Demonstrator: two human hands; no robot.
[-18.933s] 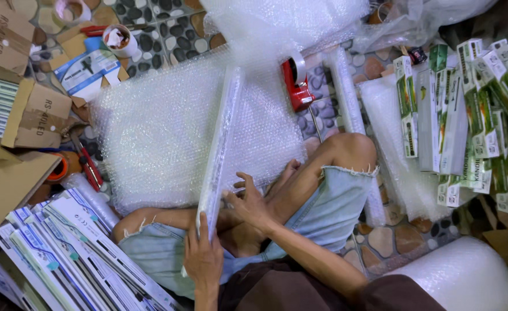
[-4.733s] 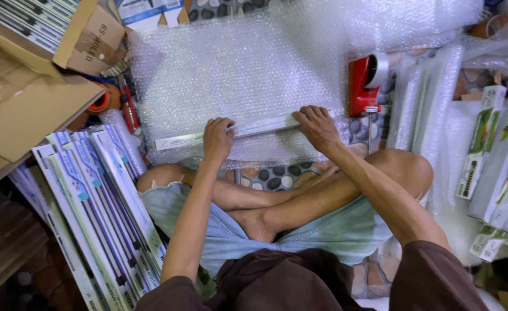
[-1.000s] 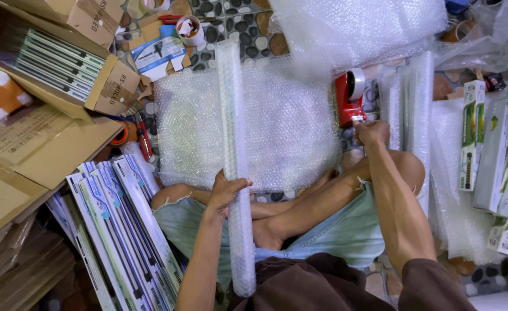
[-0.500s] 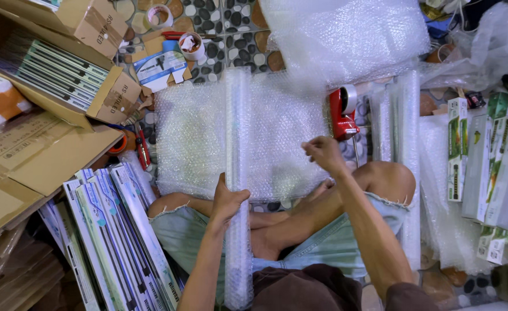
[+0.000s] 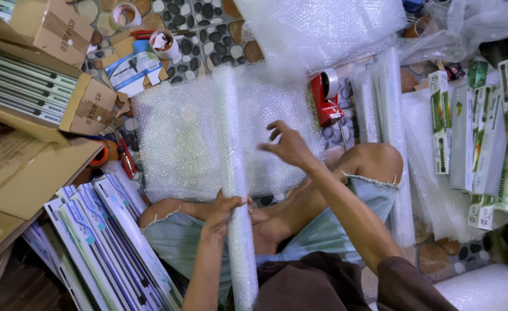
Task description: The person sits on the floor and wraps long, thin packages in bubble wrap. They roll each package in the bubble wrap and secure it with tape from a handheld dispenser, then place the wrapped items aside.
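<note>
A wide sheet of bubble wrap is spread over the pebble-patterned floor in front of the seated person, with a larger bunched mass of the same wrap heaped at the top of the view. To the left, an open cardboard box holds stacked long flat packs, and a fan of similar white-and-blue long boxes leans beside the person's left knee. To the right, several already wrapped long bundles lie side by side, and beyond them stand green-and-white cartons. Running straight down the middle of the sheet is a long narrow bundle wrapped in bubble wrap, its far end up near the heaped wrap and its near end reaching down past the person's lap. The left hand grasps this bundle in its lower part, fingers curled round it from the left and thumb on top, so most of the length lies beyond the grip and a shorter stretch comes back toward the body. The right hand hovers above the sheet just to the right of the bundle, fingers spread and loose, holding nothing and clear of the bundle. A red tape dispenser sits just beyond the right hand, at the edge of the sheet. Small rolls of tape lie near the top left.
</note>
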